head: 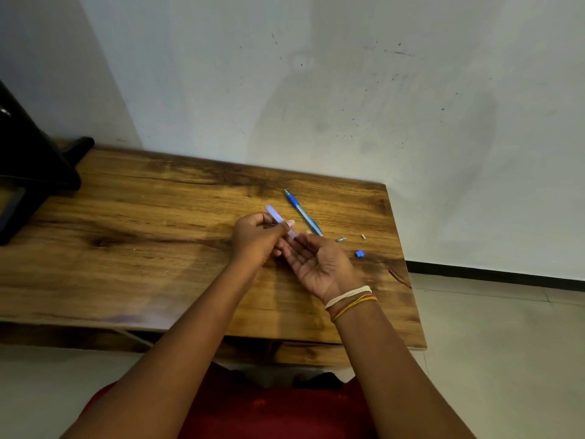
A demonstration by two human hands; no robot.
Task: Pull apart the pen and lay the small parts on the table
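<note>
One grip, left hand (258, 237), pinching pale pen barrel (278, 218).

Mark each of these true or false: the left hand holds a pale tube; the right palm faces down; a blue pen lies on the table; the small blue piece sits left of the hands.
1. The left hand holds a pale tube. True.
2. The right hand lies palm down. False: the palm faces up, fingers relaxed.
3. A blue pen lies on the wooden table. True.
4. The small blue piece sits left of the hands. False: it lies to their right.
</note>
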